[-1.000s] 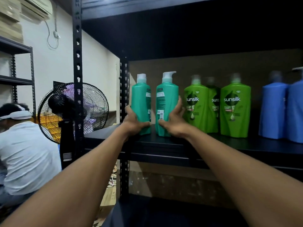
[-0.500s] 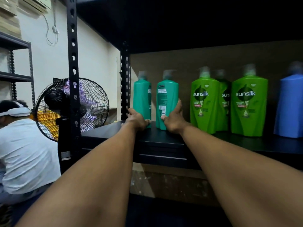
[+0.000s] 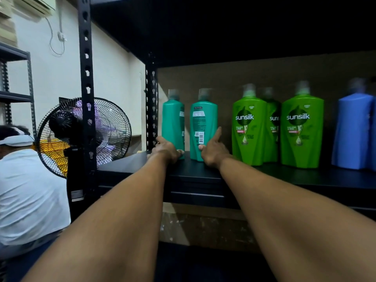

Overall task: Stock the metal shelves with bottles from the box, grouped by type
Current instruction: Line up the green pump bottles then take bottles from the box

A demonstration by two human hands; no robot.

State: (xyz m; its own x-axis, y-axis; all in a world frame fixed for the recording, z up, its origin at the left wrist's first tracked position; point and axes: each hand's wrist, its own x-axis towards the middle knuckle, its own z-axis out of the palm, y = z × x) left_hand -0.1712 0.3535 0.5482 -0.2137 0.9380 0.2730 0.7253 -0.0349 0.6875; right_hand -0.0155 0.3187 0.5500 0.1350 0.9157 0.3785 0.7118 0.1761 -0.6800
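Note:
Two teal pump bottles stand upright at the left end of the black metal shelf (image 3: 195, 174), their back labels facing me. My left hand (image 3: 165, 150) wraps the base of the left teal bottle (image 3: 173, 123), thumb on its front. My right hand (image 3: 212, 153) holds the base of the right teal bottle (image 3: 203, 123), with the thumb on the front and the index finger stretched up along its right side. A small gap separates the two bottles. The box is not in view.
Three green Sunsilk bottles (image 3: 249, 129) stand to the right of the teal pair, then blue bottles (image 3: 353, 131) at the far right. A perforated shelf post (image 3: 86, 98) rises at left. Beyond it stand a fan (image 3: 109, 131) and a seated person in white (image 3: 26, 190).
Both teal bottles have moved further back on the shelf. My hands have slid down to their bases. My right index finger has lifted and now points up along the bottle.

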